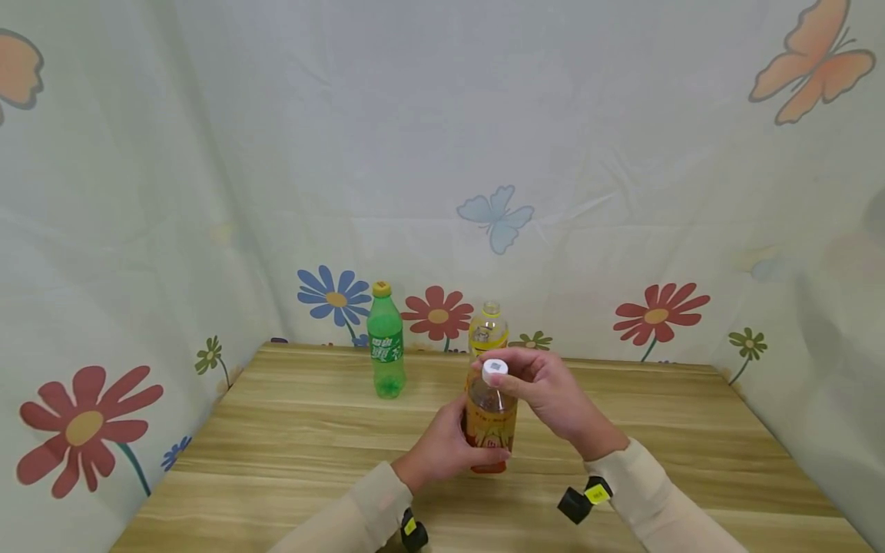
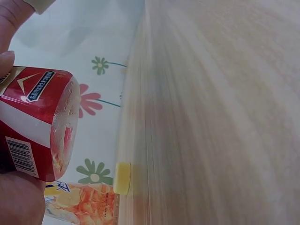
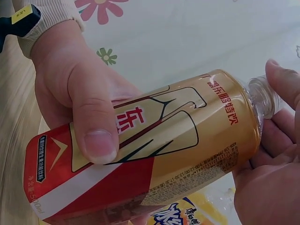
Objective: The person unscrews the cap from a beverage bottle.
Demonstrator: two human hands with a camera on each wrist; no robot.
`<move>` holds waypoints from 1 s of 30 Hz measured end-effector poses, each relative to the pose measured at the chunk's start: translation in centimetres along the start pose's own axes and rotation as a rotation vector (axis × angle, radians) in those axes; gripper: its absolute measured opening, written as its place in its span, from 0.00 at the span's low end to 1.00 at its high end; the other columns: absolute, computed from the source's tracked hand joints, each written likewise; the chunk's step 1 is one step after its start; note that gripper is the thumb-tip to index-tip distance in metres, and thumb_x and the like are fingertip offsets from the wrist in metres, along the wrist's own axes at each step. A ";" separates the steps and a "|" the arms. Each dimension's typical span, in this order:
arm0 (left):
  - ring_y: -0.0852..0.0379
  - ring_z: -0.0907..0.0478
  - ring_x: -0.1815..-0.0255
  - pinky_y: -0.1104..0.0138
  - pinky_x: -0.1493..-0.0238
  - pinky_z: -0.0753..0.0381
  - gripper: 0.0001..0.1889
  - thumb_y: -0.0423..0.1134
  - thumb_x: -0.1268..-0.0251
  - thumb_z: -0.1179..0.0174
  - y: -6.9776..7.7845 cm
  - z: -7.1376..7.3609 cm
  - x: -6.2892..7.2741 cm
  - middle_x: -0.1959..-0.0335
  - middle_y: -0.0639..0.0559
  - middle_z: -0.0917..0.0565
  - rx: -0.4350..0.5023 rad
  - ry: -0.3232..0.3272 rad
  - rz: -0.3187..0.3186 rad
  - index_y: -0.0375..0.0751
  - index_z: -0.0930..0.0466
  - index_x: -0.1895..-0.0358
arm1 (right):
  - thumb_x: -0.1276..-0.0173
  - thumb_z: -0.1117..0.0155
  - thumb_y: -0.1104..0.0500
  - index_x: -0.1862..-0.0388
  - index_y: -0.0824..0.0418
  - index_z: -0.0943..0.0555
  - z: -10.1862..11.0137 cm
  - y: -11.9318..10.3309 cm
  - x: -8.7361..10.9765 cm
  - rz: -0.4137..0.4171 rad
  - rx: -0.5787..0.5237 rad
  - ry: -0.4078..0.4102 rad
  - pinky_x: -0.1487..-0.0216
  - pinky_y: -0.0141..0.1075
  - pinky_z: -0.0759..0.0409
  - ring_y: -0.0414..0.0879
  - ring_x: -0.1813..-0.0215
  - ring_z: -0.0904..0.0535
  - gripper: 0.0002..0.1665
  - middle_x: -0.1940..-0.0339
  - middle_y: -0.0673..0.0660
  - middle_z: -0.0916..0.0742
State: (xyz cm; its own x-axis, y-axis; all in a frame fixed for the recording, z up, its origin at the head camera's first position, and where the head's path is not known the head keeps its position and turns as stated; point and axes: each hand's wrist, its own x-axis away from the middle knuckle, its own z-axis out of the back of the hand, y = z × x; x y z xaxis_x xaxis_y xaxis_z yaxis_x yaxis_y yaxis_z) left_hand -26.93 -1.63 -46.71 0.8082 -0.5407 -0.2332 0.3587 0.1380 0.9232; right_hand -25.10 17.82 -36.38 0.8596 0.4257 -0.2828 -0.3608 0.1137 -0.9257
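Observation:
My left hand (image 1: 449, 445) grips a red and gold drink bottle (image 3: 154, 145) round its body, thumb across the label. The bottle is upright above the table, its lower end seen clear of the tabletop in the left wrist view. My right hand (image 1: 546, 384) is at its top, thumb and fingers pinching the white bottle cap (image 1: 495, 371). From the right wrist, the bottle neck (image 3: 263, 97) looks clear and ringed, partly covered by the right thumb. Whether the cap is loose cannot be told.
Behind stands an uncapped clear bottle with a yellow label (image 1: 489, 330), partly hidden. A yellow cap-like piece (image 2: 123, 178) sits beside its base. Left of it is a green bottle (image 1: 387, 346) with a yellow cap. Flowered cloth (image 1: 415, 153) surrounds the wooden table (image 1: 297, 430).

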 end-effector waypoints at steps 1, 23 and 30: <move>0.62 0.19 0.43 0.65 0.38 0.19 0.36 0.50 0.42 0.24 0.0 0.0 0.0 0.40 0.64 0.20 0.001 -0.001 -0.003 0.67 0.33 0.32 | 0.26 0.34 0.51 0.40 0.58 0.17 0.0 0.0 0.0 -0.001 -0.002 -0.002 0.38 0.40 0.19 0.49 0.39 0.17 0.20 0.42 0.57 0.12; 0.62 0.18 0.43 0.68 0.38 0.20 0.36 0.47 0.42 0.24 0.3 -0.3 0.2 0.39 0.64 0.19 -0.006 0.015 -0.018 0.67 0.33 0.32 | 0.44 0.17 0.55 0.49 0.60 0.22 -2.5 -0.7 0.2 -0.063 0.052 0.317 0.45 0.39 0.17 0.51 0.49 0.17 0.28 0.51 0.57 0.16; 0.63 0.18 0.43 0.69 0.38 0.20 0.38 0.49 0.42 0.24 0.0 -0.3 0.2 0.38 0.64 0.20 0.000 0.004 -0.028 0.68 0.35 0.30 | 0.43 0.18 0.57 0.53 0.63 0.21 -2.8 -1.0 0.2 -0.089 0.026 0.358 0.48 0.40 0.17 0.52 0.51 0.18 0.24 0.55 0.57 0.16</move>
State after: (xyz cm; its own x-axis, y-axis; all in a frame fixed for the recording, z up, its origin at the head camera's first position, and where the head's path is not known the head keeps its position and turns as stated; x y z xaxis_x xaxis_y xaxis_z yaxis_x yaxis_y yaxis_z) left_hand -26.64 -1.42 -46.84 0.7999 -0.5408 -0.2602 0.3813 0.1230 0.9163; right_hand -23.56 15.25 -36.18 0.9584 0.0731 -0.2758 -0.2843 0.1609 -0.9451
